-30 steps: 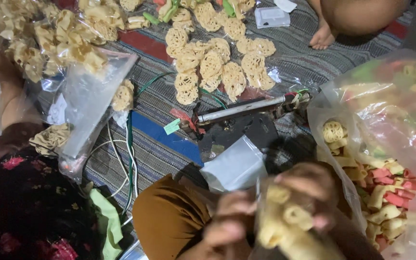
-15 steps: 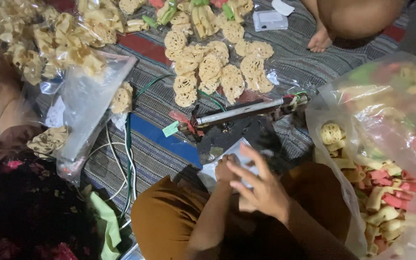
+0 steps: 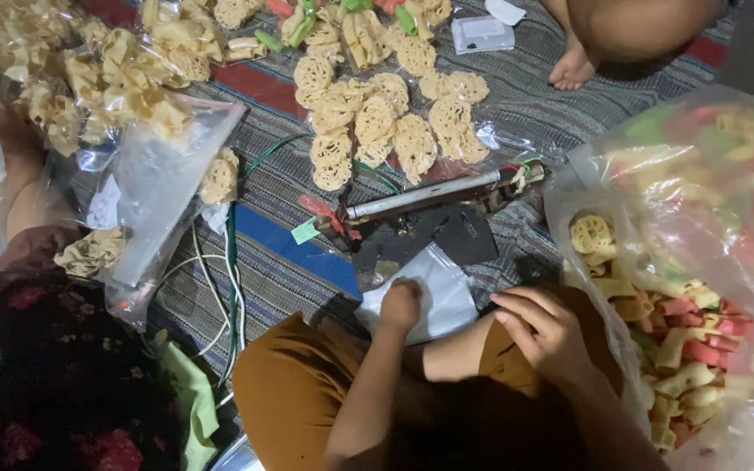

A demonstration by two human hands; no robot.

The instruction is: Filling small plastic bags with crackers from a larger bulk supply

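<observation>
— Changed since a moment ago?
— Filled packet gone from view. Left hand [image 3: 401, 303] down now on the stack of flat plastic bags [image 3: 443, 295], just in front of the knees, near the dark sealer [image 3: 434, 196].
— Holding anything?
— Cannot tell: fingers curled under, maybe pinching the top sheet.
— Right hand [image 3: 544, 331]?
— Empty, fingers loosely spread, above the thigh, beside the big sack of coloured crackers [image 3: 682, 340].
— Step in hand?
— Probably lifting one empty bag off the stack.
— Needed for that?
— A light fingertip pinch, peeling one sheet rather than several.
</observation>
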